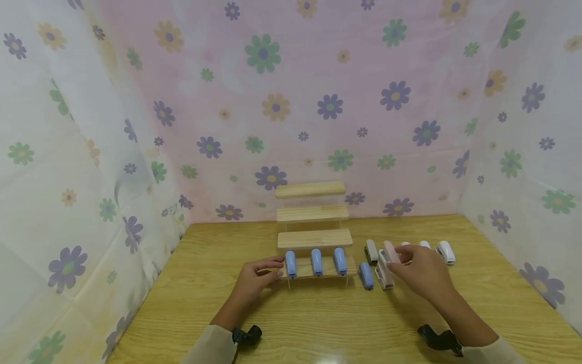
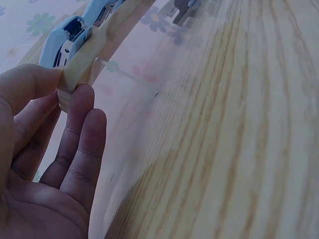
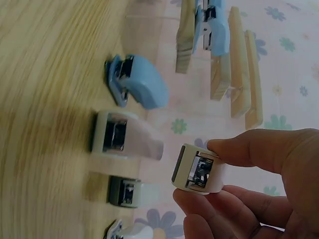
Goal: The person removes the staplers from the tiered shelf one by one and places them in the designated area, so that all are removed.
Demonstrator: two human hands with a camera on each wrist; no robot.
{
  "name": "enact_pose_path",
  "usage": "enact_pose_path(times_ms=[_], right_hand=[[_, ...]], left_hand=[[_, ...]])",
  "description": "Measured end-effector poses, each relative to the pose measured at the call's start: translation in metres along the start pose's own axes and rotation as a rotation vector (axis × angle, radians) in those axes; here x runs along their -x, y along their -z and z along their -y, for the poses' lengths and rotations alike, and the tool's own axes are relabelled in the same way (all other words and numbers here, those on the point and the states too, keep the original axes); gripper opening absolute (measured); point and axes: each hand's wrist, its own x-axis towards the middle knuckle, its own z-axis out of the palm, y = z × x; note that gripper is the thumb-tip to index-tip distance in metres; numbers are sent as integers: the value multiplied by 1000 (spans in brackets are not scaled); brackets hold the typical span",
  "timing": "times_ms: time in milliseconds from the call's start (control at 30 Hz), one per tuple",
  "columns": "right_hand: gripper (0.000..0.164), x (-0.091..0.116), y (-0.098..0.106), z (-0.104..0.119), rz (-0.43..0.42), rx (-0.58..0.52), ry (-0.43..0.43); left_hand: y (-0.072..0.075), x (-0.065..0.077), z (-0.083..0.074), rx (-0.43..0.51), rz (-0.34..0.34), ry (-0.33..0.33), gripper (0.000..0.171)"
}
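My left hand [image 1: 255, 279] pinches the left end of the lowest wooden shelf [image 1: 304, 269], with thumb and fingers at its edge in the left wrist view. Three blue staplers [image 1: 317, 261] stand in a spaced row on that shelf. On the right, my right hand [image 1: 426, 275] grips a pink stapler [image 3: 199, 172] between thumb and fingers, raised above the table. Below it, another pink stapler [image 1: 384, 277] stands on the table, beside a blue stapler [image 1: 366, 275] and a grey one [image 1: 371, 252]. My right hand partly covers the white staplers [image 1: 445, 252] behind it.
Above the lowest shelf rise three more wooden steps [image 1: 314, 238] of the rack, carried on thin clear supports. The wood-grain table [image 1: 218, 247] meets a flowered cloth [image 1: 309, 126] at the back and both sides.
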Motion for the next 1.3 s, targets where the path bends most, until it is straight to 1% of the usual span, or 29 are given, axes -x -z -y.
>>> enact_pose_path(times_ms=[300, 467, 567, 700, 800, 1000, 1133, 1300], right_hand=[[49, -1, 3, -19, 51, 28, -51], [47, 0, 6, -23, 84, 48, -69], [46, 1, 6, -24, 98, 50, -65], [45, 1, 7, -25, 119, 53, -67], [46, 0, 6, -26, 140, 57, -76], [52, -2, 5, -31, 186, 60, -88], [55, -5, 5, -35, 193, 69, -76], [55, -7, 5, -41, 210, 67, -71]], left_hand=[[1, -2, 0, -16, -9, -2, 25], [0, -1, -1, -26, -5, 1, 24], [1, -1, 1, -28, -1, -1, 24], [2, -2, 4, -27, 12, -17, 27], [2, -2, 4, -31, 14, -22, 28], [2, -1, 3, -26, 9, -10, 27], [1, -1, 1, -12, 3, 3, 26], [1, -1, 0, -4, 3, 5, 26]])
